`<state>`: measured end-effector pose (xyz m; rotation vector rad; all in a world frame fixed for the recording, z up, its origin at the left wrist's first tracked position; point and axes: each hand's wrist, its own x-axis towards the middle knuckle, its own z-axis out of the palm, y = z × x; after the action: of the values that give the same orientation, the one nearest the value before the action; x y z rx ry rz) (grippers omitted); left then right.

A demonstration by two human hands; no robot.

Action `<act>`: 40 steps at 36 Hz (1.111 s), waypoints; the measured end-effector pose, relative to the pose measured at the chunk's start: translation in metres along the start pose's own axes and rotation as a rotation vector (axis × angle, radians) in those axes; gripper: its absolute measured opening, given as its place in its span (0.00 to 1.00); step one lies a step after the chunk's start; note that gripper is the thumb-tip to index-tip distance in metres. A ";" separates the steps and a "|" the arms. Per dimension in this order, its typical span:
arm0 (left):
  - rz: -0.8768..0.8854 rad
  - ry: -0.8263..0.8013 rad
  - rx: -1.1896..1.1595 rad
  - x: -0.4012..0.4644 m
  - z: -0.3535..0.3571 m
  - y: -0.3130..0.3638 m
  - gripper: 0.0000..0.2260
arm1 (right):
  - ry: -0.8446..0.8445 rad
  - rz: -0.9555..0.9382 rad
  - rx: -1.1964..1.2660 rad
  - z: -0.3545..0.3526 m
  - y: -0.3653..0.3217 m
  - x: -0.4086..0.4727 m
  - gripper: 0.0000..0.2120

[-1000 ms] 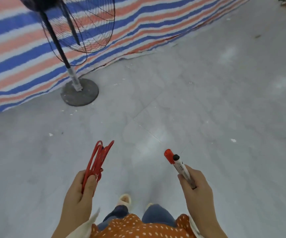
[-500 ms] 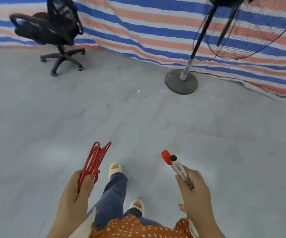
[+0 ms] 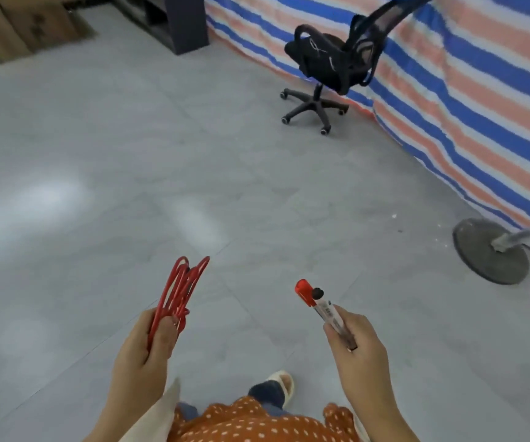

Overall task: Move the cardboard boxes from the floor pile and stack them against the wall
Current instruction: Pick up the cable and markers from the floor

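Head view has turned toward the cardboard boxes (image 3: pixel 18 30) far left, while left hand (image 3: pixel 144 352) grasps red cord (image 3: pixel 179 291), right hand (image 3: pixel 361 352) grasps markers (image 3: pixel 321 306).

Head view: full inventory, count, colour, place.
cardboard boxes: several, brown, far top left on floor
shelf unit: 1, dark, top centre
office chair: 1, black, by the tarp
striped tarp: 1, blue, white and orange, right side
fan base: 1, grey, floor at right
cord bundle: 1, red, held in left hand
markers: 2, red cap and black cap, held in right hand
left hand: grips cord
right hand: grips markers
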<state>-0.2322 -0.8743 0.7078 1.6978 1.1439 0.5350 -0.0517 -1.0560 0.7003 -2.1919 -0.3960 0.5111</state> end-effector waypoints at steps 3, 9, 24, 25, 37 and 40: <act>-0.021 0.053 -0.012 -0.004 -0.044 -0.025 0.10 | -0.035 -0.034 0.001 0.038 -0.018 -0.014 0.10; -0.043 0.128 -0.022 -0.014 -0.150 -0.069 0.11 | -0.072 -0.082 -0.010 0.131 -0.052 -0.058 0.11; -0.286 0.542 -0.052 -0.024 -0.331 -0.168 0.08 | -0.483 -0.276 -0.109 0.332 -0.181 -0.085 0.14; -0.291 0.561 -0.066 -0.019 -0.337 -0.169 0.09 | -0.507 -0.272 -0.112 0.343 -0.192 -0.083 0.14; -0.400 0.816 -0.182 0.123 -0.402 -0.184 0.23 | -0.691 -0.450 -0.171 0.493 -0.331 0.015 0.10; -0.398 0.907 -0.211 0.171 -0.423 -0.176 0.20 | -0.729 -0.547 -0.148 0.532 -0.382 0.050 0.08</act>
<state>-0.5569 -0.5089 0.7024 0.9804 1.9189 1.1740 -0.3073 -0.4511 0.6855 -1.8447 -1.4063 0.9740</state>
